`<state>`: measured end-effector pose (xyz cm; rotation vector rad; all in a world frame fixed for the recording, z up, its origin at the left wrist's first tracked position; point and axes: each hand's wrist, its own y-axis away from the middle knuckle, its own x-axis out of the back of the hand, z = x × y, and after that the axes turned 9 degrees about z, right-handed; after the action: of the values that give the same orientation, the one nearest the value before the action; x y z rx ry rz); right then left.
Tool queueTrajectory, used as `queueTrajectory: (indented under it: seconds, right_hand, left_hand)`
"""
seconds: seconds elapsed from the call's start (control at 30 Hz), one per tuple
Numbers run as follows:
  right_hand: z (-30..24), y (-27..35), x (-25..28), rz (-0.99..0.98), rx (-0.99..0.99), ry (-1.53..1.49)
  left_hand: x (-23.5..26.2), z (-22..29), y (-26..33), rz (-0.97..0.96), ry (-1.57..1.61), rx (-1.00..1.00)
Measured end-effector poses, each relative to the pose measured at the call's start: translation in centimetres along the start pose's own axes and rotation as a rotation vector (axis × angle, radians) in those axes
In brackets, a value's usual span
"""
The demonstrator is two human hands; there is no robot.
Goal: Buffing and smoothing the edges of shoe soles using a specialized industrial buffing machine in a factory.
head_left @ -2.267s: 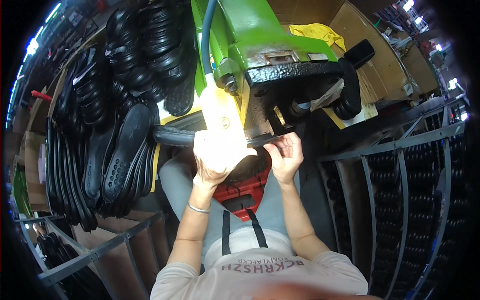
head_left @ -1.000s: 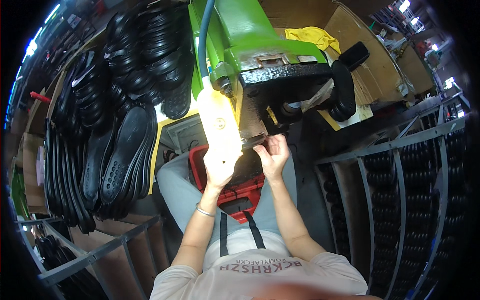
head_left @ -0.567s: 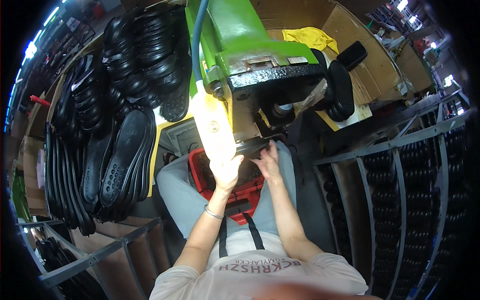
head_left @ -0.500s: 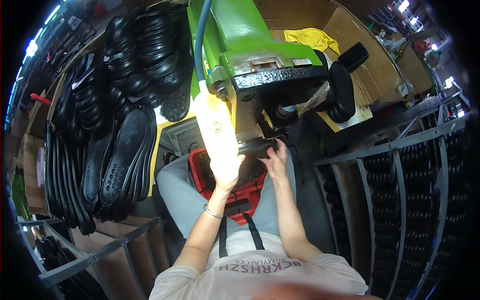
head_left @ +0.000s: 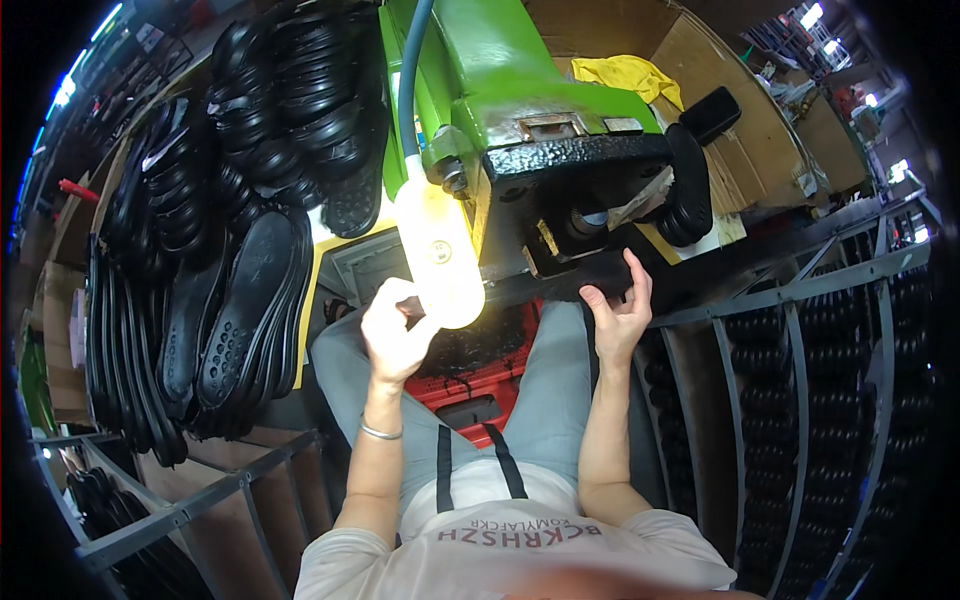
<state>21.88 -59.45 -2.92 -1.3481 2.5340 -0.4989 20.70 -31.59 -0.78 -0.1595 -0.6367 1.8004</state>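
Observation:
A black shoe sole lies crosswise under the black head of a green machine. My right hand has its thumb and bent fingers on the sole's right end. On the other side of a bright lamp, my left hand is closed, its fingers curled. The lamp covers those fingertips and the left end of the dark strip, so what they hold cannot be made out. A red plastic crate stands between my knees, below the sole.
Stacked black soles crowd the left side, beside a metal rack. To the right a slatted rack carries several rows of soles. Behind it stands a cardboard box with a yellow cloth on its edge.
My hands have moved apart: the left goes leftward, out from the lamp's lower end, and the right goes rightward and slightly up. More of the sole now shows under the machine head.

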Motion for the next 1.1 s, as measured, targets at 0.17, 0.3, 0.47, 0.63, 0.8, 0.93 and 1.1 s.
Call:
queueTrajectory:
  seconds: [0.17,0.3,0.47,0.63,0.8,0.93,1.1]
  right_hand:
    - [-2.1,1.0,-1.9,-0.082,0.087,-0.078]
    - [-2.9,1.7,-3.5,-0.118,0.163,-0.105]
    - [-2.9,3.0,-5.3,-0.125,0.203,-0.008]
    - [-3.4,4.0,-7.2,-0.162,0.434,0.034]
    - [-3.5,3.8,-7.6,-0.171,0.543,0.075]
    - [-2.6,4.1,-8.0,-0.178,0.468,-0.015]
    - [5.2,5.3,-7.2,-0.332,-0.128,-0.327]
  left_hand:
    - [2.6,-3.3,1.9,0.189,0.432,0.188]
    - [4.5,-4.9,2.9,0.201,0.492,0.205]
    - [6.2,-7.0,4.1,0.23,0.733,0.322]
    - [7.2,-10.9,5.4,0.127,0.517,0.375]
    - [1.3,-5.0,2.8,-0.053,-0.324,-0.056]
    - [-3.9,-2.8,3.1,0.123,-0.182,-0.087]
    - [-6.7,-4.1,3.7,0.136,0.575,0.299]
